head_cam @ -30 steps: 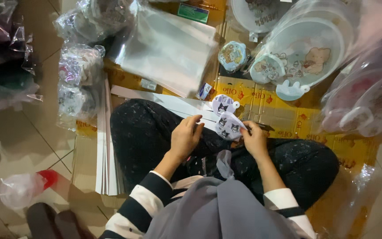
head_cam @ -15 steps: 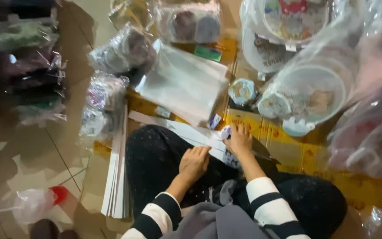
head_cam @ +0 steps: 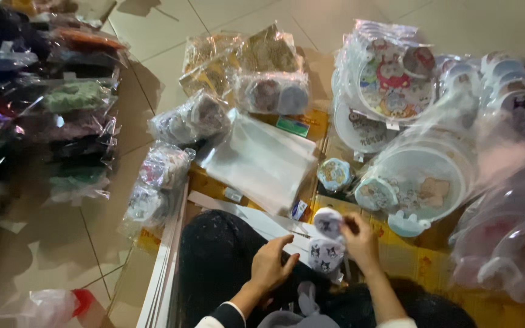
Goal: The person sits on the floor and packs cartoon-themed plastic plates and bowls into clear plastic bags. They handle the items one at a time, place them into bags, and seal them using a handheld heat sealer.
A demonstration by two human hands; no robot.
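I sit on the floor in dark trousers. My right hand [head_cam: 363,242] grips a small round white item [head_cam: 329,222] with a cartoon print, held up over my lap. A second round printed piece [head_cam: 325,254] hangs just below it, beside the same hand. My left hand [head_cam: 271,266] hovers over my left knee with fingers loosely curled, holding nothing that I can make out. A stack of clear plastic sleeves [head_cam: 262,163] lies just beyond my knees.
Round printed fans in plastic wrap [head_cam: 396,82] pile up at the right, with a white bowl-like tub [head_cam: 423,182] of small pieces. Bags of round items [head_cam: 165,176] and dark bagged goods [head_cam: 62,115] lie left. Yellow cardboard [head_cam: 408,255] and white strips [head_cam: 162,273] lie underneath.
The camera has tilted up, showing more of the floor ahead. My right hand has lifted the round item higher and rightward; my left hand stays over the lap.
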